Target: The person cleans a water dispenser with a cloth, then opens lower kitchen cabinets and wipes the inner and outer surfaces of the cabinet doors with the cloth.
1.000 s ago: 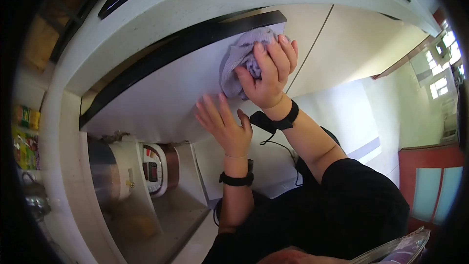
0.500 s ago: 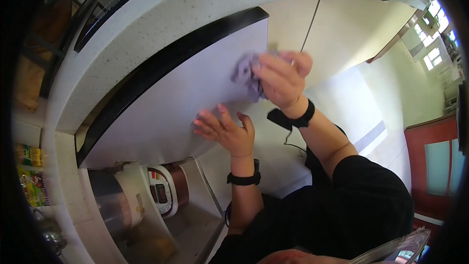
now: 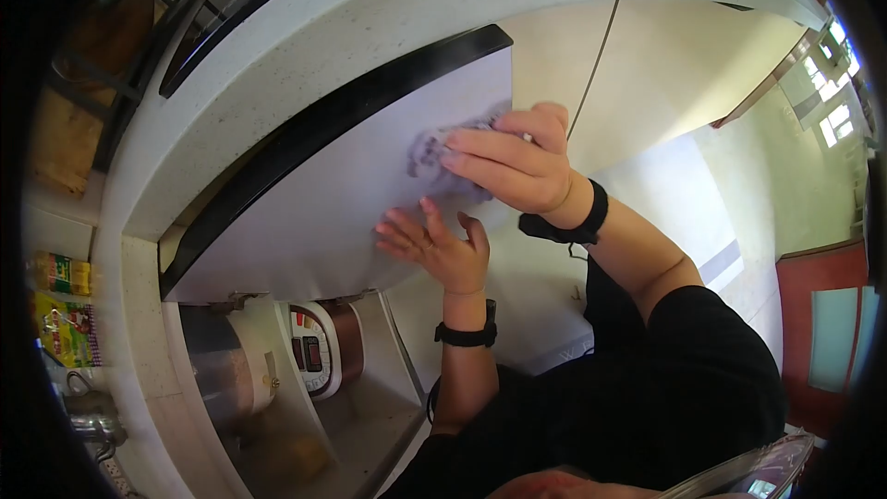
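My right hand (image 3: 517, 159) grips a crumpled greyish-purple patterned cloth (image 3: 430, 159) against the white face of an open cabinet door (image 3: 323, 189). The cloth is partly hidden by the fingers and slightly blurred. Lower and to the left, my left hand (image 3: 439, 249) is held with its fingers apart and nothing in it. Its fingertips are close to the door face; whether they touch it I cannot tell. A black strip (image 3: 342, 134) runs along the door's upper edge.
Inside the open cabinet below the door are a rice cooker (image 3: 319, 351) and a clear-sided container (image 3: 226, 365). A speckled countertop (image 3: 268, 83) curves above. Food packets (image 3: 65, 319) and a metal pot (image 3: 92, 420) are at far left. A red-framed door (image 3: 822, 333) is at right.
My right hand has moved the cloth left and slightly down across the door face. My left hand stays nearly in place, and the view has shifted slightly.
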The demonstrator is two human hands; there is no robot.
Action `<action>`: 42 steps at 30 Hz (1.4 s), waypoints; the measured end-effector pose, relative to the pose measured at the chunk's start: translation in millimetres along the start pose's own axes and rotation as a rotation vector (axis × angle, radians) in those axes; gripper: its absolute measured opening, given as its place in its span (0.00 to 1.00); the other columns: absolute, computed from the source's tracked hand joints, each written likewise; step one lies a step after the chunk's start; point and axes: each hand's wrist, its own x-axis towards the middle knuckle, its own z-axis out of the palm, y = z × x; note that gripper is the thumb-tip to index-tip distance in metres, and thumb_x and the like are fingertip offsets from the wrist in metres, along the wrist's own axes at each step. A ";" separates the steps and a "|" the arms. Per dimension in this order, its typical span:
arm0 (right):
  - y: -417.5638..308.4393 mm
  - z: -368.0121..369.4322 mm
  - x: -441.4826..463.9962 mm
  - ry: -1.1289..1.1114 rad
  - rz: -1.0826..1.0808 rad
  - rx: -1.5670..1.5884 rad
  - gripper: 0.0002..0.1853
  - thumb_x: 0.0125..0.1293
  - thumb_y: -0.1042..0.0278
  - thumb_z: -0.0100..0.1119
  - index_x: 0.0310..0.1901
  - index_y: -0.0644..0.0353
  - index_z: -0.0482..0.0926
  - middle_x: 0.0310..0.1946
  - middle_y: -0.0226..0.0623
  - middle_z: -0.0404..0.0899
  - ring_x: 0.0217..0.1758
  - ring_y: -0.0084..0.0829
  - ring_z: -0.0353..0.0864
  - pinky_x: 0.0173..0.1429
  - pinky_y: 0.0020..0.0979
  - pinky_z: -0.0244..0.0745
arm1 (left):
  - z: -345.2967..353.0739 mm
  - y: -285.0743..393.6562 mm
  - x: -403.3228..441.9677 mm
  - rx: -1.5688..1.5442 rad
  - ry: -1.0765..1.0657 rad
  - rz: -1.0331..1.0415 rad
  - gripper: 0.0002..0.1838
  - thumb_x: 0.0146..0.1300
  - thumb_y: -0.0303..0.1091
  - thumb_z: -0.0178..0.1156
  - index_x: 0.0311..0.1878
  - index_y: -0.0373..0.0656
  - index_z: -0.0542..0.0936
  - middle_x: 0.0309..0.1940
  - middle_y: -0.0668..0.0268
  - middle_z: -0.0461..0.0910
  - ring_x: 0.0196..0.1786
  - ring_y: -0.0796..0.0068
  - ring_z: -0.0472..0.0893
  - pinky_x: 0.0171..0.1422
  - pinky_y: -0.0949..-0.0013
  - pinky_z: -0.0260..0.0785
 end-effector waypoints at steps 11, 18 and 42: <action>-2.5 -12.5 -23.9 0.039 0.209 -0.004 0.13 0.35 0.78 0.66 0.26 0.50 0.80 0.33 0.25 0.81 0.33 0.29 0.67 0.38 0.26 0.59 | 1.5 -3.0 -0.8 0.009 0.004 0.024 0.38 0.46 0.30 0.55 0.65 0.45 0.57 0.70 0.47 0.39 0.72 0.42 0.34 0.68 0.36 0.25; 0.3 -2.5 15.5 0.188 0.189 0.066 0.13 0.35 0.80 0.65 0.26 0.51 0.80 0.33 0.25 0.81 0.32 0.28 0.67 0.36 0.25 0.62 | 1.0 -0.2 -1.1 -0.029 0.003 0.000 0.38 0.45 0.29 0.55 0.65 0.45 0.57 0.70 0.46 0.39 0.71 0.41 0.34 0.67 0.35 0.25; -2.5 -21.1 44.2 0.070 0.094 -0.021 0.09 0.42 0.68 0.58 0.28 0.45 0.81 0.35 0.22 0.81 0.33 0.24 0.70 0.40 0.27 0.59 | 1.1 5.3 -10.3 0.090 -0.012 -0.003 0.33 0.56 0.40 0.52 0.66 0.42 0.57 0.67 0.44 0.48 0.69 0.38 0.46 0.67 0.35 0.34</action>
